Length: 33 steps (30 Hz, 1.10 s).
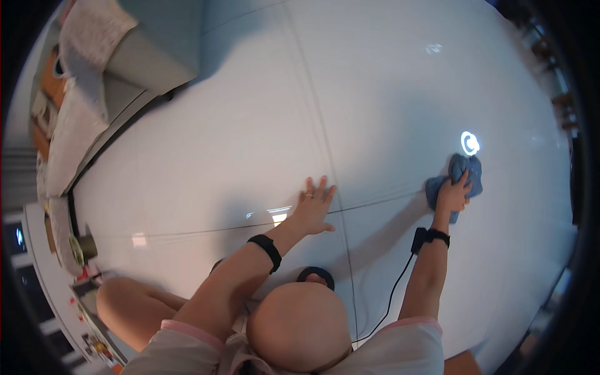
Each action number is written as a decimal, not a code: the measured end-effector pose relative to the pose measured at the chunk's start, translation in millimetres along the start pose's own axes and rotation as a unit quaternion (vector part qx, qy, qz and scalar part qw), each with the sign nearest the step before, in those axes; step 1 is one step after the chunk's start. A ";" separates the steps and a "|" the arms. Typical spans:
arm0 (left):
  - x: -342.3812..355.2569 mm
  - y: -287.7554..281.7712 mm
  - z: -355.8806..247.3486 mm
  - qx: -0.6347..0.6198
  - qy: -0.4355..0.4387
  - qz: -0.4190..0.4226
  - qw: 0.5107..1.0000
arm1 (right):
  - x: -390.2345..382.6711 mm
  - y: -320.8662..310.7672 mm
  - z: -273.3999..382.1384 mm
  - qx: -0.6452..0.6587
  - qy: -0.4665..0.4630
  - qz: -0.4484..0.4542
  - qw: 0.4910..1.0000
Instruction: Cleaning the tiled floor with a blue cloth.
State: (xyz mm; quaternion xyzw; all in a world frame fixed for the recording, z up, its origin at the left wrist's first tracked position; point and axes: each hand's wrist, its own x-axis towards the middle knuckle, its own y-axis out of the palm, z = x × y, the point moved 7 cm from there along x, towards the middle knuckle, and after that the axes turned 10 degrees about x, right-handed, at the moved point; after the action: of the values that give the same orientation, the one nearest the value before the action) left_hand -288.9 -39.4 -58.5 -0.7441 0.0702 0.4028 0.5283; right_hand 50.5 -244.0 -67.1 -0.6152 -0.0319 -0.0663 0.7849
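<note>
My right hand [454, 194] presses a crumpled blue-grey cloth [465, 170] against the glossy white tiled floor [387, 150], with folds of it bulging out around the fingers. A black band with a small box and a cable [420, 240] sits on that wrist. Over to the left, my left hand [314, 209] lies with fingers spread on the tiles near a grout line, holding nothing. It has a ring on one finger and a black band [269, 251] on the wrist.
A grey sofa [159, 50] with a pale patterned cover [94, 34] stands at the far left. My knee [299, 325] and slippered foot [316, 278] are close below my hands. A green container [86, 247] is at the left edge. Bright lamp reflections [470, 144] show on the floor.
</note>
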 end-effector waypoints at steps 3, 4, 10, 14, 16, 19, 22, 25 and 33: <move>-15.7 -22.8 41.3 -0.048 -0.005 -0.068 0.997 | -28.4 24.6 127.4 0.022 -0.101 0.059 0.993; -26.4 -37.9 50.6 -0.051 -0.019 -0.076 0.996 | -35.0 21.1 162.1 0.019 -0.138 0.064 0.988; -95.3 -77.5 151.1 -0.025 -0.150 -0.071 0.986 | -257.2 32.1 342.6 0.081 -0.503 0.178 0.842; -115.7 -71.1 174.3 -0.028 -0.174 -0.072 0.982 | -444.2 2.9 306.6 0.154 -0.758 0.315 0.551; -111.4 -63.2 163.6 0.044 -0.108 0.013 0.993 | -461.0 -8.0 259.7 0.220 -0.784 0.299 0.497; -140.9 -46.0 176.3 0.050 -0.058 0.061 0.995 | -420.5 -30.3 242.1 0.267 -0.710 0.301 0.578; -172.4 -42.3 195.0 0.060 -0.011 0.078 0.995 | -333.5 -11.7 232.4 0.251 -0.660 0.184 0.683; -191.9 -39.2 230.0 0.067 0.032 0.079 0.994 | -249.1 6.6 232.9 0.133 -0.382 0.159 0.901; -205.2 -5.8 352.4 -0.032 0.021 -0.045 0.998 | -307.4 40.0 313.2 0.231 -0.454 0.440 0.740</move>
State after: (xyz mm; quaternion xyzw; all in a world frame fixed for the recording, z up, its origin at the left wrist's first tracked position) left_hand -607.5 194.3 42.6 -0.7715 0.0347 0.3650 0.5199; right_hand -237.9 89.1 -70.6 -0.3180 -0.1250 0.5830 0.7371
